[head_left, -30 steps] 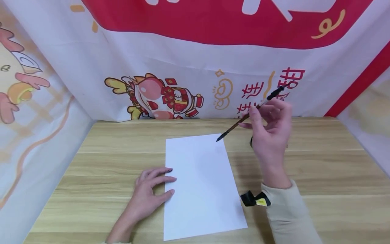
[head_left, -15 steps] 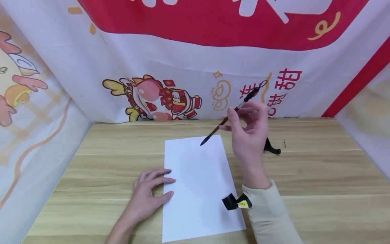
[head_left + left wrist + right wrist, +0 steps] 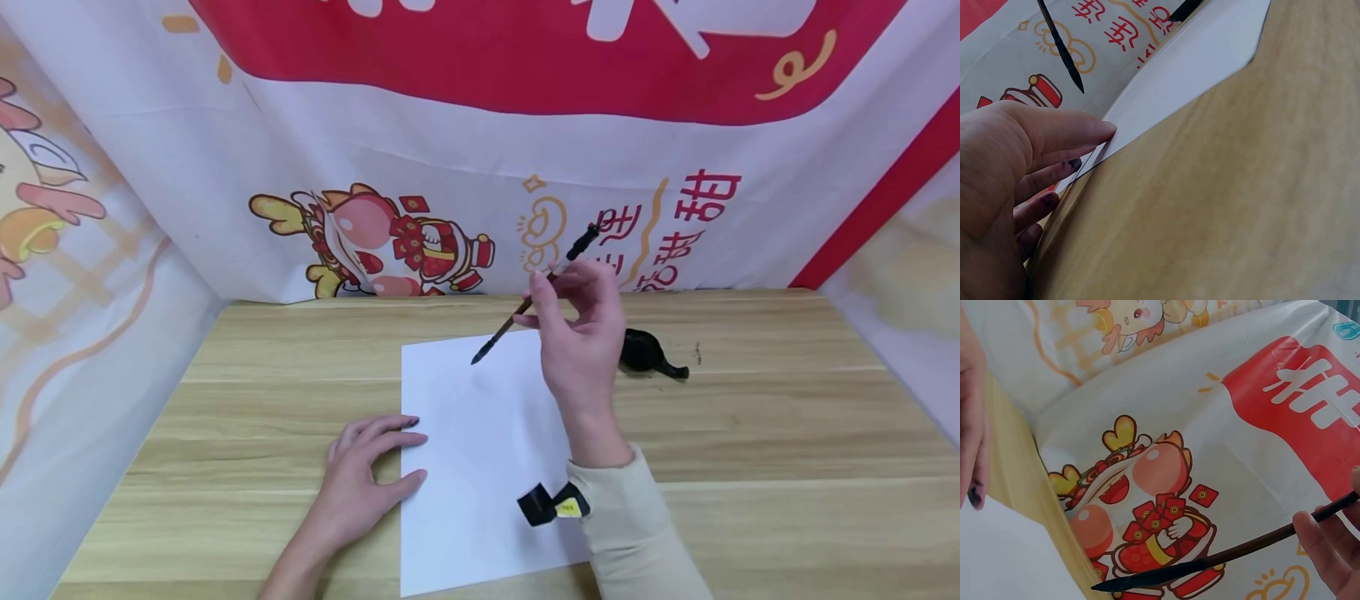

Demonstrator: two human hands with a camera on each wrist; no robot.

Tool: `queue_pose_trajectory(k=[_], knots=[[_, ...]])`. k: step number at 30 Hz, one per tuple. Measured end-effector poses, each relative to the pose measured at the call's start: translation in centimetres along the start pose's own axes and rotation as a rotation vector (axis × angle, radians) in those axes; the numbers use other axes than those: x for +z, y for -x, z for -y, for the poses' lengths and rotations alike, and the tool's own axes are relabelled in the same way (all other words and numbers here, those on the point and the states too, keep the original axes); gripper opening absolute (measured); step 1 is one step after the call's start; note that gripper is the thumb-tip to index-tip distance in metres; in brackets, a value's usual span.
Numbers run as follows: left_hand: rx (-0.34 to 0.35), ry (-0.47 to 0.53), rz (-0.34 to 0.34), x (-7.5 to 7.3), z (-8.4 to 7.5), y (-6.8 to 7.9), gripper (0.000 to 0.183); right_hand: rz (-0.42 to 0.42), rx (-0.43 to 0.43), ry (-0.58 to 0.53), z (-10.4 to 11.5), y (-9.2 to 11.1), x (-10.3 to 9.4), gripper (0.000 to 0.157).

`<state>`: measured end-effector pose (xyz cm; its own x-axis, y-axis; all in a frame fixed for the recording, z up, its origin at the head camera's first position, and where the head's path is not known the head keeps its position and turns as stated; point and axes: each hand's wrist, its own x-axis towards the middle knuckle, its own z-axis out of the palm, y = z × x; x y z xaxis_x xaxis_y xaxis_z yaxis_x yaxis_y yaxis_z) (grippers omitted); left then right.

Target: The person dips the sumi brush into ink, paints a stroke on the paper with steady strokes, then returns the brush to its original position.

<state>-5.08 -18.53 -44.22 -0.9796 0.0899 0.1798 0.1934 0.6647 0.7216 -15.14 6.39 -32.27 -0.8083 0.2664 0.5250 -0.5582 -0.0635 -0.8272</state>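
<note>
My right hand (image 3: 582,342) pinches a calligraphy brush (image 3: 517,312) by its brown shaft, slanted with the dark tip down and to the left. In the right wrist view the black bristles (image 3: 1147,578) come to a point, above the paper's far part in the head view. A blank white sheet of paper (image 3: 480,450) lies on the wooden table. My left hand (image 3: 367,475) rests at the sheet's left edge, fingertips and thumb on the paper, fingers spread and relaxed. Dark smudges mark some of its fingertips (image 3: 1074,164) in the left wrist view.
Behind my right hand a glossy black spouted vessel (image 3: 647,352) stands on the table (image 3: 750,433), partly hidden by the hand. Small dark marks lie to its right. A printed cloth (image 3: 450,133) hangs along the table's back edge, with another at the left side.
My right hand has carried the brush leftward and a little lower over the paper, bringing the black vessel into view. My left hand has stayed at the sheet's edge.
</note>
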Motion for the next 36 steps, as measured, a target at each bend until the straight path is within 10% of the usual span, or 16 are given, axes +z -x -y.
queue_pose_trajectory(k=[36], knots=[[0.001,0.014,0.004,-0.1,0.2,-0.1,0.040,0.029,0.000,0.065,-1.7,0.6,-0.1,0.030]])
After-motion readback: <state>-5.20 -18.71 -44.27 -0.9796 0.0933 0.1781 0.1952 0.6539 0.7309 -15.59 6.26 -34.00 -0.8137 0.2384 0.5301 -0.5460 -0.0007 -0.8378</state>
